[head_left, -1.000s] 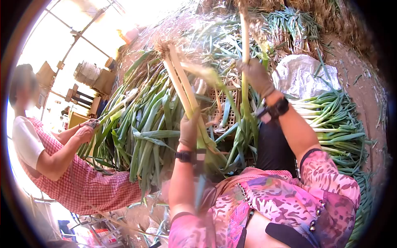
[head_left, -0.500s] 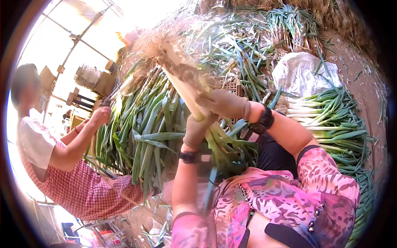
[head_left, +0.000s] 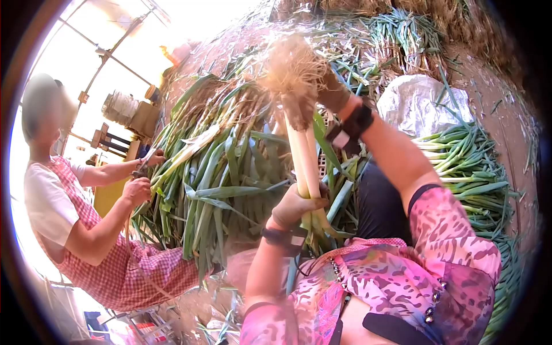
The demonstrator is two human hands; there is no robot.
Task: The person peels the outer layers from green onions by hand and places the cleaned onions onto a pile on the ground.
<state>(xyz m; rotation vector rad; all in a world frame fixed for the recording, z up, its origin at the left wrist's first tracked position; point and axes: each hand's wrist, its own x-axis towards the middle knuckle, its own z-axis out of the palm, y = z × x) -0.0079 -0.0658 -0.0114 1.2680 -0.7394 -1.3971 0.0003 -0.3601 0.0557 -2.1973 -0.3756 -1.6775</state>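
Ground (head_left: 477, 75) of brown colour carries a big heap of leeks (head_left: 215, 167) left of the middle, and a neat row of pale-stemmed leeks (head_left: 471, 172) toward its right edge. Beyond this row lies a crumpled white sack (head_left: 422, 106). Two leek stalks (head_left: 303, 155) are held above the ground, between heap and row, roots (head_left: 293, 66) upward. The left hand (head_left: 296, 207) is wrapped firmly around their lower part. The right hand (head_left: 333, 92) is beside the roots, partly hidden; I cannot tell its grip.
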